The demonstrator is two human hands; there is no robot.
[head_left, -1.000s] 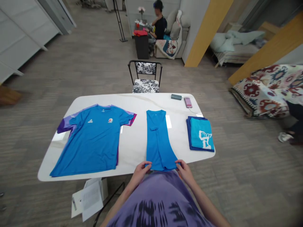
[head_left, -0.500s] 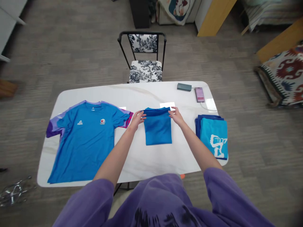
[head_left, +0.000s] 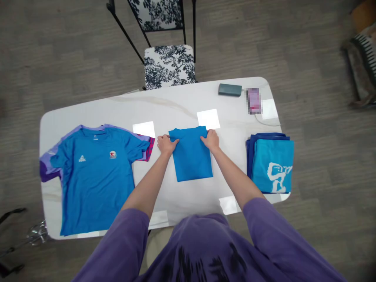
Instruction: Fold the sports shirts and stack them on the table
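A blue T-shirt (head_left: 192,156), folded into a small rectangle, lies flat on the white table in front of me. At its upper left edge, my left hand (head_left: 167,144) has its thumb on top of the cloth and the other fingers curled at the side. My right hand (head_left: 210,140) pinches the upper right edge in much the same way. To the left, a blue T-shirt with small chest logos (head_left: 100,180) is spread out over purple and pink shirts, whose sleeves stick out. On the right sits a stack of folded shirts (head_left: 273,164), turquoise with white lettering on top.
The white table (head_left: 176,105) has rounded corners. Near its far right edge are a grey-green case (head_left: 230,89) and a phone (head_left: 254,101) with a white cable. A chair with a tree pattern (head_left: 169,66) stands beyond the far edge.
The darker band along the folded shirt's top edge no longer shows; the top is now smooth blue. Both hands have closed in on its sides. The view has tilted down and closer.
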